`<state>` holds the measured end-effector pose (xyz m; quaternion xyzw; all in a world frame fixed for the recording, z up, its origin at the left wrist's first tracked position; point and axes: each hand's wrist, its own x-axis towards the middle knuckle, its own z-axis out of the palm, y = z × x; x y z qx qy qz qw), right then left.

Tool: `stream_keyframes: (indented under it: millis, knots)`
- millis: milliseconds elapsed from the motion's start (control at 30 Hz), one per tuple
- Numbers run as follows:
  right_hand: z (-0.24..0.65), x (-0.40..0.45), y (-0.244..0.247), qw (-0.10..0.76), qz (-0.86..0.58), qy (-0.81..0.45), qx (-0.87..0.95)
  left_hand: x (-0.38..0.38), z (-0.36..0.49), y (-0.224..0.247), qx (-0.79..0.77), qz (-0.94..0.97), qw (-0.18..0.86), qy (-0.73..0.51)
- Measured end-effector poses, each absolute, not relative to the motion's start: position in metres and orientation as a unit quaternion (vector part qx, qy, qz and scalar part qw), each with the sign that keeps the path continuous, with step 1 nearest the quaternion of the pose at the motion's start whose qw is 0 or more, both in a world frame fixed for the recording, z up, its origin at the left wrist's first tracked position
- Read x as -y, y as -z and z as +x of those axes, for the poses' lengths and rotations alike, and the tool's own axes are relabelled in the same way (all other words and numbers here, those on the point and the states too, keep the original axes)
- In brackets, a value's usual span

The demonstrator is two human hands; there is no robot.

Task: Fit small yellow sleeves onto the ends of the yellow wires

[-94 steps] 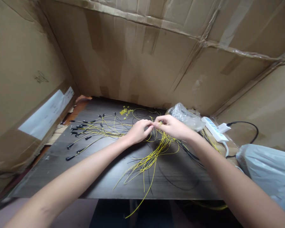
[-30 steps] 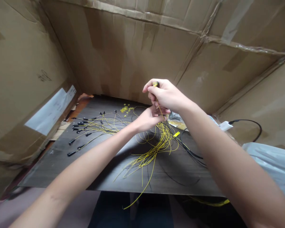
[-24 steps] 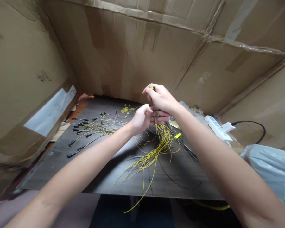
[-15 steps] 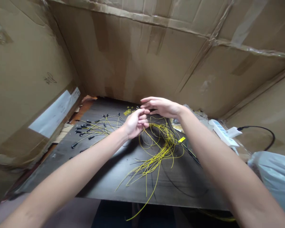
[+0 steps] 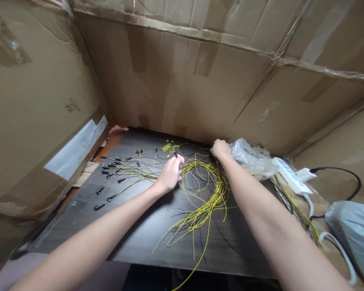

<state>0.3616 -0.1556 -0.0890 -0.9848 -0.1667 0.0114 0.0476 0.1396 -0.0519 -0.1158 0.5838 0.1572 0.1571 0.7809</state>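
Note:
My left hand (image 5: 171,171) is closed, pinching a small black connector (image 5: 175,154) that sticks up above its fingers. Beside it lies a looped bundle of yellow wires (image 5: 216,190) on the dark table. To its left, black-tipped wire ends (image 5: 100,189) fan out. Small yellow pieces (image 5: 166,148) lie scattered behind my left hand. Farther right, near the back cardboard, my right hand (image 5: 220,148) is curled at the table's rear edge beside a clear plastic bag (image 5: 250,157); its fingertips and anything in them are hidden.
Cardboard walls (image 5: 176,81) enclose the back and sides of the table (image 5: 139,242). A white power strip (image 5: 291,178) with a plugged-in black cable stands at the right, near more yellow wires (image 5: 311,230) and a pale plastic bag (image 5: 352,234).
My hands have parted: the right hand has moved right to the clear bag and curled. A black connector now shows in my left hand. The view has shifted slightly.

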Motion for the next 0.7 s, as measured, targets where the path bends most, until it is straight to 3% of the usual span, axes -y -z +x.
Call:
stream_keyframes:
  millis: [200, 500, 700]
  knots:
    - [0.366, 0.155, 0.097, 0.024, -0.984, -0.008, 0.174, 0.05, 0.143, 0.13, -0.106, 0.608, 0.772, -0.152]
    - [0.371, 0.155, 0.103, 0.059, -0.984, 0.009, 0.17, 0.048, 0.144, 0.139, -0.053, 0.695, 0.699, -0.157]
    - [0.377, 0.156, 0.08, 0.075, -0.979, 0.057, 0.179, 0.051, 0.144, 0.138, -0.05, 0.695, 0.701, -0.152]
